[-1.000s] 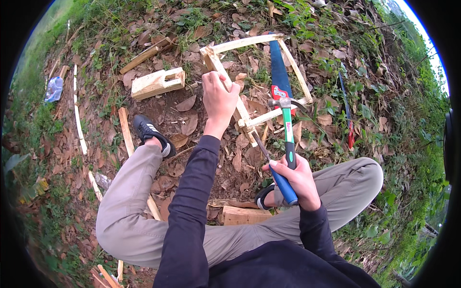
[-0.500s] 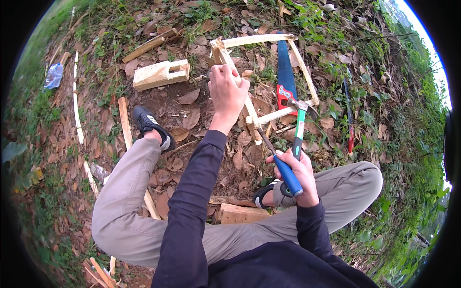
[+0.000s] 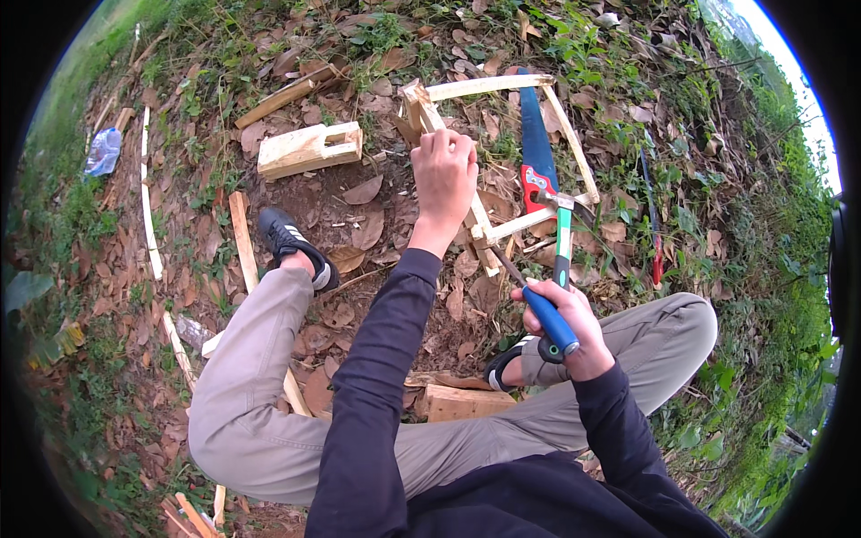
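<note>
Pale, thin wooden slats make up the frame (image 3: 489,152) lying on the leafy ground ahead of me, and I judge it light, stiff along each strip but shaky at the nailed corners, so it wants steadying close to a joint. My left hand (image 3: 444,175) is closed over the near slat there, fingers curled down on the wood. My right hand (image 3: 560,318) is wrapped tight around the blue rubber handle of the hammer (image 3: 558,260), its head up by the frame's lower corner, just beyond my knuckles; the handle looks grippy, the weight all at the head. A saw (image 3: 536,148) lies inside the frame, beyond the hammer. A hollow wooden box (image 3: 309,148) sits left of my left hand; what is inside I cannot tell.
</note>
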The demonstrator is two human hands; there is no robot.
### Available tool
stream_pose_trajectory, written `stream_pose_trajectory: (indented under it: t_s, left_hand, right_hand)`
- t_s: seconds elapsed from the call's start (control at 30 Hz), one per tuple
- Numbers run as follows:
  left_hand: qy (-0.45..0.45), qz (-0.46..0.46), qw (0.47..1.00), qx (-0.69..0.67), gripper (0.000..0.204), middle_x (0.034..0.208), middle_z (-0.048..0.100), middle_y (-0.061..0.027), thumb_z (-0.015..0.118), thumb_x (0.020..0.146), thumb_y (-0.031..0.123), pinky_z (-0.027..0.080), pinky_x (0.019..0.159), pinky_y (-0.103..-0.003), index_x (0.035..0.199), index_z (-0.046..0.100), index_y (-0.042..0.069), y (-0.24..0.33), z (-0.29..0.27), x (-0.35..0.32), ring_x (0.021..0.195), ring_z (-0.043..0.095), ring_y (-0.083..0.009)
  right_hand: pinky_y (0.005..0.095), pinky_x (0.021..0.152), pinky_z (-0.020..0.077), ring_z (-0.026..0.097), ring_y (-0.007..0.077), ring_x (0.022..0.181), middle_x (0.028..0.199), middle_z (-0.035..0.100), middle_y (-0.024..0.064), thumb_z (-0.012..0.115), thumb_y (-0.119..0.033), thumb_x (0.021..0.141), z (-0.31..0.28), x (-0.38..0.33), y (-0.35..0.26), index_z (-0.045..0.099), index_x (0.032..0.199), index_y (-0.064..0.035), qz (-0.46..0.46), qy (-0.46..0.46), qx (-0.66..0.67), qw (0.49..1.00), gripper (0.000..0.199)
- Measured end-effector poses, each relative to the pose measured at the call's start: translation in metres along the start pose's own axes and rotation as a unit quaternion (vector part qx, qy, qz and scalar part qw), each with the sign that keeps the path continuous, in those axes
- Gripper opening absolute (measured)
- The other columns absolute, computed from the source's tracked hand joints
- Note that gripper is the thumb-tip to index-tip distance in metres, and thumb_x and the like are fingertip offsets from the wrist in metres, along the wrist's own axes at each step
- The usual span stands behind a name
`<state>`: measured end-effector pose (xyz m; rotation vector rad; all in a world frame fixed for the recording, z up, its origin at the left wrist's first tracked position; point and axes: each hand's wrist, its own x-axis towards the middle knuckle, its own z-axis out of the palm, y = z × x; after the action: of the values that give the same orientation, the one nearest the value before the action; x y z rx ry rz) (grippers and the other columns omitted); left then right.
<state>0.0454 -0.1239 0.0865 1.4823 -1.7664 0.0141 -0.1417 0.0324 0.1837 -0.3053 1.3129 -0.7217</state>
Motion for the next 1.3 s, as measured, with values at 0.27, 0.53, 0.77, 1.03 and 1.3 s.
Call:
stream_pose_trajectory:
  t_s: [0.27, 0.53, 0.77, 1.03, 1.3]
  left_hand:
    - [-0.025, 0.15, 0.981, -0.116, 0.011, 0.089, 0.054, -0.0055, 0.063, 0.084, 0.008, 0.044, 0.091, -0.041, 0.093, 0.056, 0.01, -0.003, -0.011, -0.001, 0.089, 0.059, -0.0254]
    - [-0.212, 0.306, 0.892, -0.257, 0.053, 0.14, 0.044, -0.0213, 0.066, 0.086, 0.051, 0.035, 0.107, -0.061, 0.117, 0.048, 0.013, 0.024, -0.039, -0.058, 0.121, 0.052, -0.0391]
    - [-0.191, 0.346, 0.908, -0.14, 0.031, 0.145, 0.041, -0.019, 0.067, 0.086, 0.038, 0.035, 0.11, -0.062, 0.106, 0.054, 0.017, 0.019, -0.021, -0.076, 0.132, 0.044, -0.0402]
    - [-0.188, 0.289, 0.924, -0.167, 0.024, 0.144, 0.04, -0.0225, 0.069, 0.083, 0.014, 0.039, 0.11, -0.057, 0.103, 0.056, 0.011, 0.026, -0.034, -0.071, 0.135, 0.041, -0.0437]
    - [-0.218, 0.163, 0.941, -0.203, 0.029, 0.148, 0.042, -0.0199, 0.071, 0.085, 0.007, 0.044, 0.108, -0.043, 0.113, 0.064, 0.004, 0.019, -0.055, -0.077, 0.133, 0.049, -0.037]
  right_hand:
    - [0.0286, 0.048, 0.0476, 0.059, 0.0167, 0.053, 0.088, 0.069, 0.0142, 0.064, -0.014, 0.094, 0.008, 0.001, 0.005, 0.061, 0.09, 0.0039, -0.021, 0.001, -0.002, 1.0, 0.019]
    - [0.0287, 0.046, 0.0483, 0.061, 0.0184, 0.052, 0.086, 0.069, 0.0167, 0.064, -0.011, 0.092, -0.003, 0.007, -0.004, 0.06, 0.091, 0.0028, -0.026, 0.005, 0.037, 0.999, 0.014]
    - [0.0269, 0.05, 0.0533, 0.065, 0.0168, 0.058, 0.084, 0.07, 0.0155, 0.067, -0.011, 0.091, 0.001, 0.01, -0.002, 0.058, 0.092, -0.0006, -0.017, -0.029, 0.05, 0.998, 0.013]
    - [0.0255, 0.046, 0.0526, 0.063, 0.0137, 0.054, 0.082, 0.069, 0.0121, 0.069, -0.026, 0.095, 0.0, 0.02, 0.004, 0.054, 0.091, -0.0042, -0.073, -0.059, 0.042, 0.995, 0.027]
    - [0.0269, 0.033, 0.0455, 0.058, 0.0137, 0.041, 0.063, 0.057, 0.0059, 0.069, -0.024, 0.094, -0.021, 0.019, 0.022, 0.041, 0.083, -0.0064, -0.155, 0.052, -0.028, 0.986, 0.035]
